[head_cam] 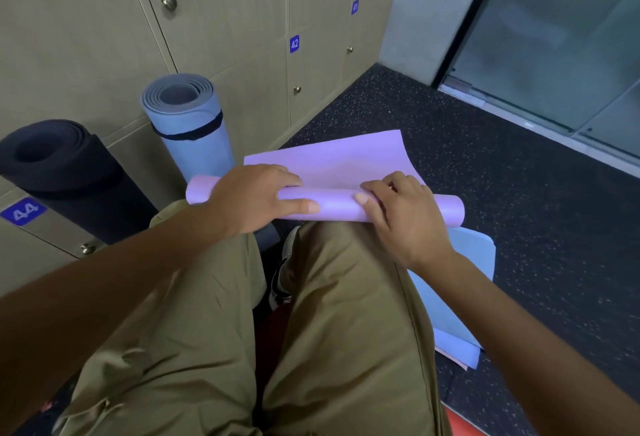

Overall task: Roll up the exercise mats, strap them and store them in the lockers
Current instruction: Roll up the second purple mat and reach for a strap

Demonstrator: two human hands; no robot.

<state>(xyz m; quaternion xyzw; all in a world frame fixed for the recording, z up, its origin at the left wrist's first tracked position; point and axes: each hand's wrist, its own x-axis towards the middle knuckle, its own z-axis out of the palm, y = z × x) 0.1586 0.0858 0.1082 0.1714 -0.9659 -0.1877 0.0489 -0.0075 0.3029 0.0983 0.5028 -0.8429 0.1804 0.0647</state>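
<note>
I see the purple mat lying on the dark speckled floor, close to the foot of the lockers, its near end wound into a roll just beyond my knees. My left hand lies over the left part of that roll, fingers curled across its top and thumb along the near side, gripping it. My right hand grips the right part, fingertips tucked at the seam where the flat sheet meets the roll. The far end of the mat lies flat, with one corner lifting. A pale blue rolled mat, bound by a black strap, stands upright against the lockers. A black rolled mat leans beside it. Another light blue mat lies flat under my right forearm.
</note>
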